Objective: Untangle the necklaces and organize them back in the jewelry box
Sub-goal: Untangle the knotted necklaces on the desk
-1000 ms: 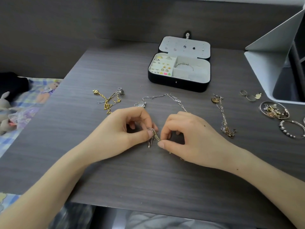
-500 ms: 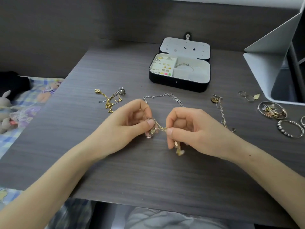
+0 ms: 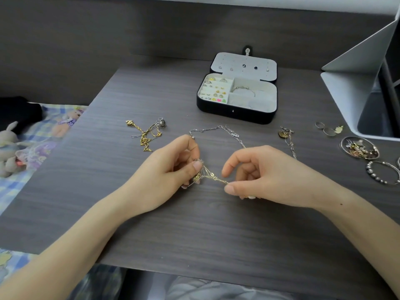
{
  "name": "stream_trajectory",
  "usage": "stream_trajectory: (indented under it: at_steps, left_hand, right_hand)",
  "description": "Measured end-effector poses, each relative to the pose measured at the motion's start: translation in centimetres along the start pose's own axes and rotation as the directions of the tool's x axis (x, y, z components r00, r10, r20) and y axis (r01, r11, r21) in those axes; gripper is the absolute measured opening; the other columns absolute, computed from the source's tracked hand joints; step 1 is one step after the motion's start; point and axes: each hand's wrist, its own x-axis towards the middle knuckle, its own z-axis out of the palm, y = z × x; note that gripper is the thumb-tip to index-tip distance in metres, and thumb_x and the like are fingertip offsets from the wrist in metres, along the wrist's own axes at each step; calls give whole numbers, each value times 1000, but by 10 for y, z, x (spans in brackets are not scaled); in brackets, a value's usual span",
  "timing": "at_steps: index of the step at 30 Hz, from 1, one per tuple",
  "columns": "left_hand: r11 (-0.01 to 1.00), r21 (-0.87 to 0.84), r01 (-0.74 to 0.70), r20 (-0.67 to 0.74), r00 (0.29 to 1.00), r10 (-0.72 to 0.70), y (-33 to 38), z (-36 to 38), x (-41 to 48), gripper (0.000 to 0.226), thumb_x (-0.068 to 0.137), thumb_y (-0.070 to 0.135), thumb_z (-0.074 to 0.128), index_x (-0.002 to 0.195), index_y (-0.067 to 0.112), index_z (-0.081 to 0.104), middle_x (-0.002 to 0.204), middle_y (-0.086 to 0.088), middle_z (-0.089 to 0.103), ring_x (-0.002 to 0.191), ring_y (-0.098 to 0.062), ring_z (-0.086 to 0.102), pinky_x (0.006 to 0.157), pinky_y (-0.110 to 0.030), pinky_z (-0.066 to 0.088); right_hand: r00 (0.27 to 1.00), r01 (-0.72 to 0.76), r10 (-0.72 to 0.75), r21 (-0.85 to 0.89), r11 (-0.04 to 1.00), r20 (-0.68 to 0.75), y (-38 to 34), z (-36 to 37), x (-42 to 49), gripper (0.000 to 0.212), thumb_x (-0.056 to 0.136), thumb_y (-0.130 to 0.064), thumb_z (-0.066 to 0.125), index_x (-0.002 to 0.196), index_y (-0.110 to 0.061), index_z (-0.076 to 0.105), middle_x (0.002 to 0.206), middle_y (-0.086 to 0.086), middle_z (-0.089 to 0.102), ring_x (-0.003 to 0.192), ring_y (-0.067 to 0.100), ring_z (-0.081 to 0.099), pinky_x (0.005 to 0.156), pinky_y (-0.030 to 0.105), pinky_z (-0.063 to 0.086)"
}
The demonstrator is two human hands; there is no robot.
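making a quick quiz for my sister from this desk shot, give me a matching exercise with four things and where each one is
Things:
1. jewelry box
2. gold tangle
3. beaded bracelet
4. fine gold chain

Places:
A. pinched between left hand and right hand
B. far right edge of the desk
C. lying loose on the left
D. open, at the back

Pairs: 1-D, 2-C, 3-B, 4-A
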Motion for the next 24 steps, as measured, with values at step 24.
stream_trajectory:
  at_steps: [24]
  left_hand:
    - [999, -32, -37, 4, 999, 37, 3, 1, -3, 10, 87, 23, 51, 79, 23, 45, 60, -1, 48, 59, -16, 44, 58, -19, 34]
  right_hand:
    - [968, 13, -113, -401, 916, -225, 4, 5, 3, 7, 85, -28, 63, 79, -31, 65, 57, -9, 52, 63, 1, 49, 55, 15, 32]
